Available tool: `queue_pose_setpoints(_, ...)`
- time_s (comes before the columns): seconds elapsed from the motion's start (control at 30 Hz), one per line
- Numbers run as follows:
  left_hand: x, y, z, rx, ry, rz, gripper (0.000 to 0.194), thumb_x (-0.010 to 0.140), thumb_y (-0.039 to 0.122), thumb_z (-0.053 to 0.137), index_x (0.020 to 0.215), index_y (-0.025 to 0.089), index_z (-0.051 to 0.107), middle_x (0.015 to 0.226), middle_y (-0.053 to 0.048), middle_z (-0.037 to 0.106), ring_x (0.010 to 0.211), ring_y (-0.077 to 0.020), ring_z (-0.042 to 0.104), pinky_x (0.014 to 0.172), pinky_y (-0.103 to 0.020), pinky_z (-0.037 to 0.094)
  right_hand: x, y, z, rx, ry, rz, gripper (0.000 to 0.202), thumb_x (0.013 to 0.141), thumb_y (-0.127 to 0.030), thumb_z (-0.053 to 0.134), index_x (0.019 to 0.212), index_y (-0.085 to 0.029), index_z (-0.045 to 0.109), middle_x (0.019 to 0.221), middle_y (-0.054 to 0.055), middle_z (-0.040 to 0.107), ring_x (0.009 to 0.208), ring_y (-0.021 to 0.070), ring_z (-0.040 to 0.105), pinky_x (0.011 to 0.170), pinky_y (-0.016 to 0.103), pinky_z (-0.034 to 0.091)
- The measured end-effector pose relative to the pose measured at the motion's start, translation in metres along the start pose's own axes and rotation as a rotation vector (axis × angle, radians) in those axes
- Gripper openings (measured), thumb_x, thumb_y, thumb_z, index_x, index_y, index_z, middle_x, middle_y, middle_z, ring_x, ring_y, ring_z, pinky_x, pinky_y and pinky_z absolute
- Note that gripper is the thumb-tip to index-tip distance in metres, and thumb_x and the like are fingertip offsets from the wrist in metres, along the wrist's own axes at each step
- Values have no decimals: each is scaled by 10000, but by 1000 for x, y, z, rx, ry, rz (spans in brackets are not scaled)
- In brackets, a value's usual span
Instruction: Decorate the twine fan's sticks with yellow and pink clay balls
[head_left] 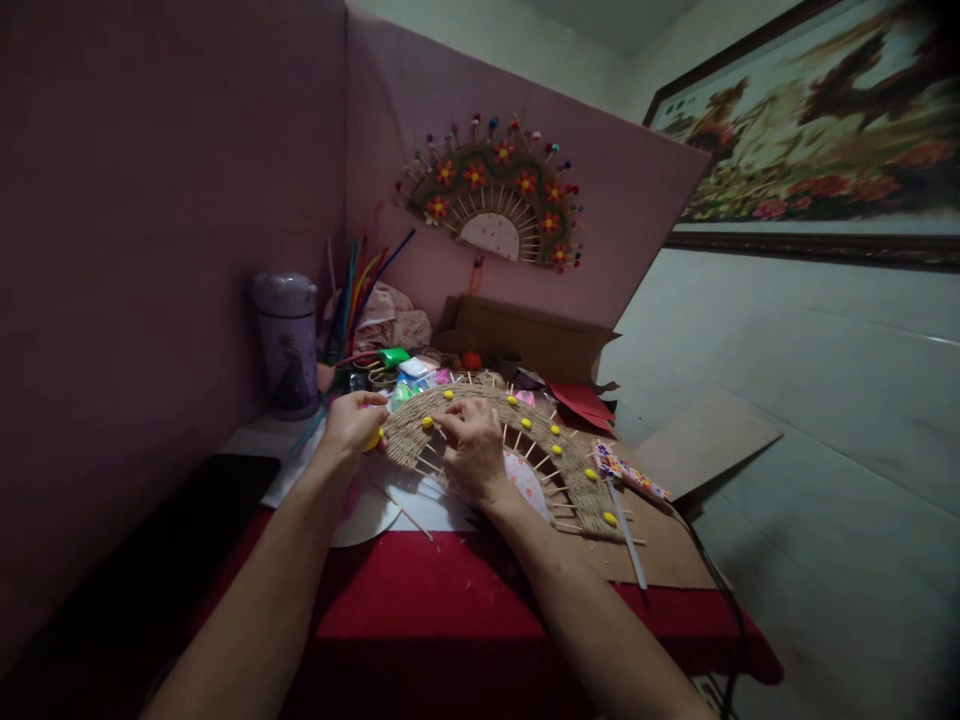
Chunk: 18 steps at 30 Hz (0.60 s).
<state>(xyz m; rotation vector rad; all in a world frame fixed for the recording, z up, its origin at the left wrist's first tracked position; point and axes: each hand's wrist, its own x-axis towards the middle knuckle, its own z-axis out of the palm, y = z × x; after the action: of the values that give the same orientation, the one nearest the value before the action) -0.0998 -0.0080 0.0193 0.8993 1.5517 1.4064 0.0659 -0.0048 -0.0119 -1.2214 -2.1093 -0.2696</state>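
Observation:
A half-round woven twine fan (pixel 411 428) on thin sticks lies on the table, dotted with several flattened yellow clay balls (pixel 526 424). At its left end, my left hand (pixel 351 425) is closed around a lump of yellow clay (pixel 373 438), close to the twine edge. Over the fan's left part, my right hand (pixel 474 448) is bent with thumb and finger drawn together at a yellow clay dot (pixel 427 423) on the twine. My right palm hides part of the fan's inner sticks and the pink-spotted white half circle (pixel 523 480).
A glue gun in flowered wrap (pixel 630 472) with a glue stick (pixel 628 535) lies on cardboard (pixel 667 555) at right. Behind are clay packets (pixel 420 375), red sheets (pixel 581 405), pipe cleaners (pixel 360 290) and a purple tumbler (pixel 286 345). A finished fan (pixel 491 195) hangs on the panel.

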Motion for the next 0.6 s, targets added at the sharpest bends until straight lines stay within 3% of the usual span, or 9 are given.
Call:
queue_pose_setpoints(0.17,-1,0,0,22,-29,-11,324,632,39,572,951,75,615,483,33,509,284,-102,450,324,-196,300,-5,1,0,-78,-29,-63,391,743,-118,605,1081,-305,662,1069,57,576,1025,241,411,847,378,294)
queue_pose_setpoints(0.4,-1,-2,0,43,-75,-52,345,644,50,557,983,94,606,503,35,516,299,-103,464,326,-196,313,-6,3,5,-173,-62,-152,326,800,-213,582,1115,-277,634,1109,85,557,1070,262,388,874,401,281)
queue_pose_setpoints(0.6,4,-8,-1,-158,-123,26,286,623,99,610,908,89,592,539,15,548,322,-90,472,339,-194,323,-3,2,2,-195,-94,-136,422,802,-200,560,1222,-244,563,1120,91,549,1068,263,375,879,388,282)
